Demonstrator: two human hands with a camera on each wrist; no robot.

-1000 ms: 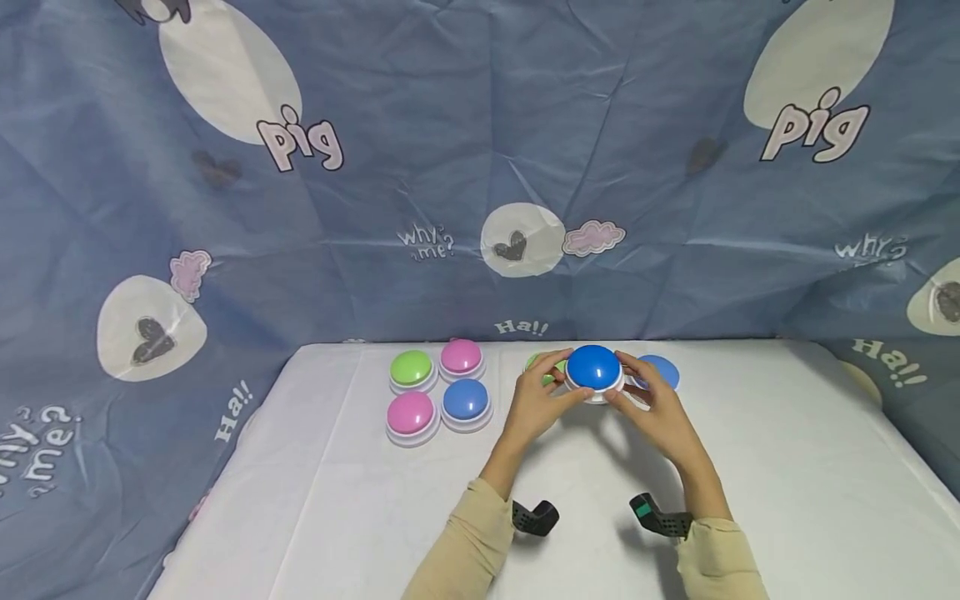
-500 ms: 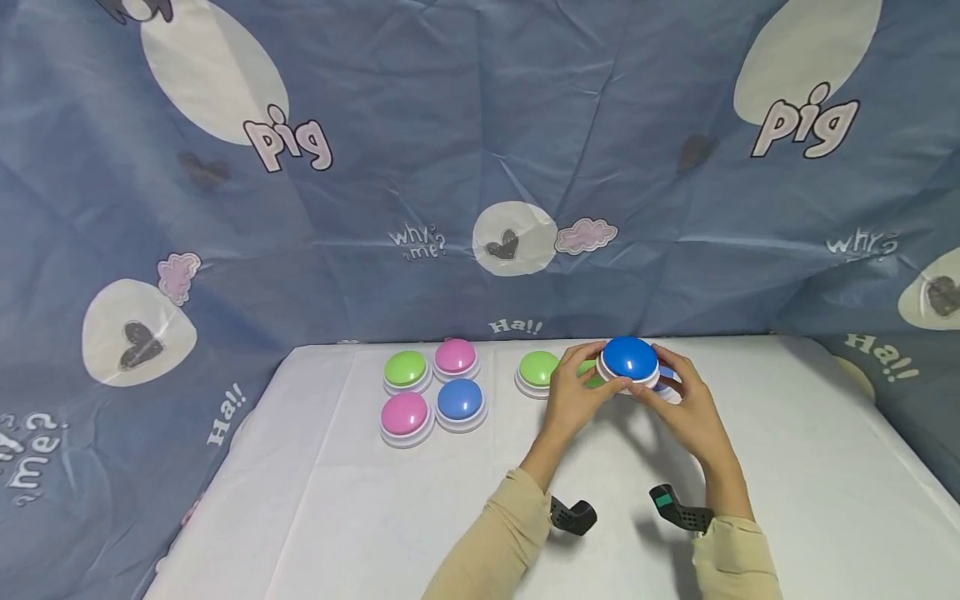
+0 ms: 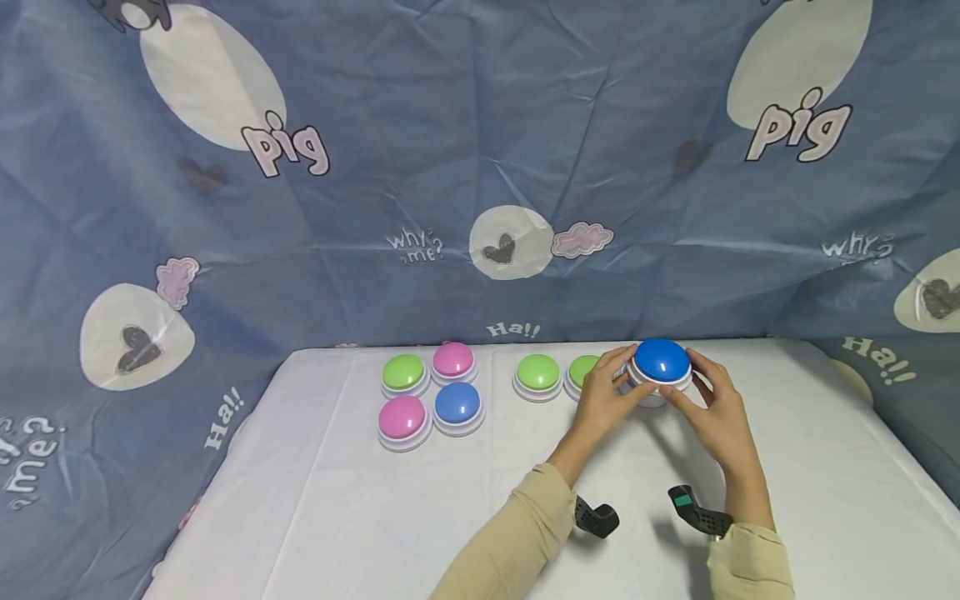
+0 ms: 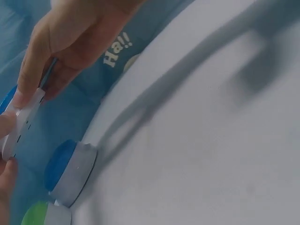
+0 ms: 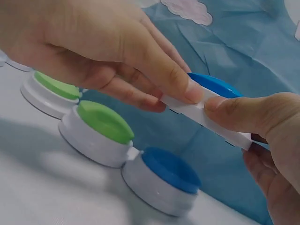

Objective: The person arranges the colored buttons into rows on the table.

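Both hands hold a blue dome push button (image 3: 663, 361) with a white base, raised above the white table. My left hand (image 3: 602, 400) grips its left side, and my right hand (image 3: 716, 414) its right side. Both thumbs press the near edge of the base, as the right wrist view shows. Below the held button, a second blue button (image 5: 161, 183) stands on the table, mostly hidden in the head view. Beside it is a green button (image 3: 581, 371), partly covered by the left hand. Another green button (image 3: 537, 374) sits farther left.
Left of the hands is a cluster: a green button (image 3: 403, 373), two pink buttons, one behind (image 3: 453, 361) and one in front (image 3: 402, 419), and a blue one (image 3: 458, 406). A printed blue cloth (image 3: 420, 183) hangs behind the white table (image 3: 375, 517).
Both hands have carried the held blue button to the right. The two green buttons behind the left hand have come into view. The left cluster stays put on the table.
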